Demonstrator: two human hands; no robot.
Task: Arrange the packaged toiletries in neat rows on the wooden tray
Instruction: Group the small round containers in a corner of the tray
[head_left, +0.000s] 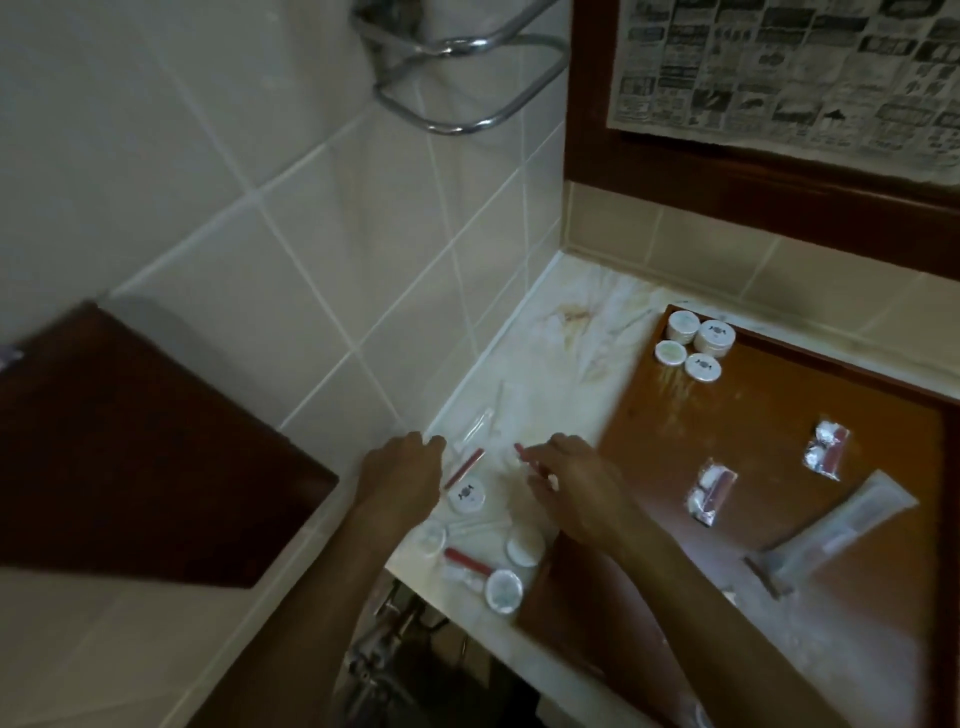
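The wooden tray (769, 431) is flat and brown, with a thin raised rim, and it lies on a pale marble counter (587, 332) with yellow veins. In the tray's far left corner four round white tins (693, 345) stand close together, touching or nearly so. Near the middle of the tray lies a small clear sachet (709, 491) with white pads and a red strip; a second sachet like it (827, 449) lies further right, well apart from the first. Toward the tray's right side a long clear tube packet (844, 519) lies diagonally. The rest of the tray's floor is bare wood.

Left of the tray, on the counter, more toiletries are scattered: a white tin with a dark logo (466, 494), three other round tins nearer the counter's front edge, a red stick (464, 469), and a crinkled clear packet (475, 428) close to the tiled wall.

The left hand (402, 475) hovers just left of the red stick; its fingers are loosely curled and I cannot tell if they hold something. The right hand (571, 486), just left of the tray's edge, pinches a thin red stick (527, 453) between its fingertips.
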